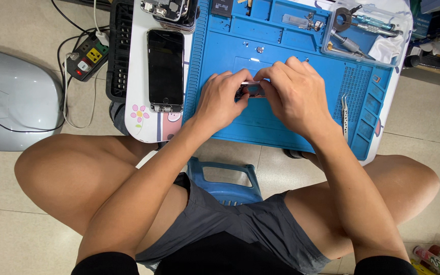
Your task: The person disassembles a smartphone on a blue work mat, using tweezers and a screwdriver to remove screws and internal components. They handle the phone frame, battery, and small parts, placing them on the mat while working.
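1. left hand (pixel 222 100) and right hand (pixel 292 90) pinch a small dark phone part (pixel 251 89) between their fingertips.
2. the part sits mid blue work mat (pixel 220 51).
3. a phone (pixel 165 69) lies left; tweezers (pixel 345 116) right.

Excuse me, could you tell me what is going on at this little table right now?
A seated person bends over a blue work mat on a small table. Both the left hand and the right hand pinch a small electronic part between the fingertips, just above the mat. A dark-screened phone lies left of the mat, tweezers lie at its right edge, and a clear tray of tools sits at the top right.
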